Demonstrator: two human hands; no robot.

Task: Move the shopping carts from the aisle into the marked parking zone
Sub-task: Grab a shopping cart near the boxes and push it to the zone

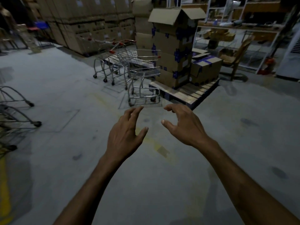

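Observation:
Several metal shopping carts with red handles [123, 65] stand nested in a row ahead, beside a wooden pallet. The nearest cart [143, 85] is just beyond my fingertips, apart from them. My left hand [128, 133] and my right hand [181, 125] are both stretched forward over the concrete floor, fingers spread and curled, holding nothing. More cart frames [14, 111] show at the left edge, partly cut off. A faded yellow line [155, 143] runs across the floor under my hands.
A wooden pallet [191, 93] carries stacked cardboard boxes [172, 51] on the right of the carts. A long wall of boxes [84, 25] stands behind. Shelving [240, 30] and a wooden chair [237, 57] are at the right. A yellow strip [4, 189] marks the floor at the left.

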